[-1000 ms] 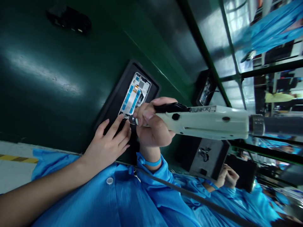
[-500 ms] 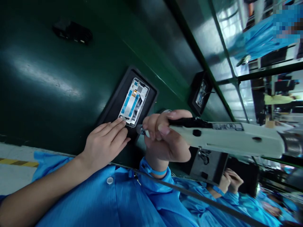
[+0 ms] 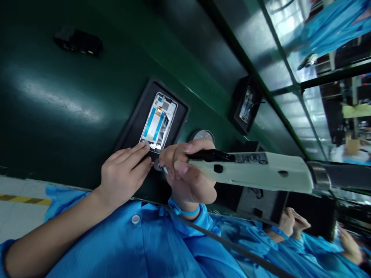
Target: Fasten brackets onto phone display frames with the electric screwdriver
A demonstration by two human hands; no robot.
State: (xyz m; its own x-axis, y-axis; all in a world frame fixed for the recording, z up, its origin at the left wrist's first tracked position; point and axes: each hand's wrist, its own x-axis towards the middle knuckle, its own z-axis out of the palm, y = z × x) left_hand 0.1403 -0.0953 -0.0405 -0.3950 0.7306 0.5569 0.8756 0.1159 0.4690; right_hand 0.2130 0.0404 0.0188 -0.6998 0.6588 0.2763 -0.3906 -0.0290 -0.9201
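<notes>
Shifted closer: electric screwdriver (image 3: 255,172), clenched in right hand (image 3: 185,177), tip now just beside left hand (image 3: 123,175), which lies flat-fingered on tray's (image 3: 131,123) near edge. Phone frame (image 3: 159,121) lies just beyond the tip, long axis running away.

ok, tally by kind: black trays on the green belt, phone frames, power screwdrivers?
Black trays: 2
Phone frames, one per tray: 2
Electric screwdriver, in the right hand: 1
Total: 5
</notes>
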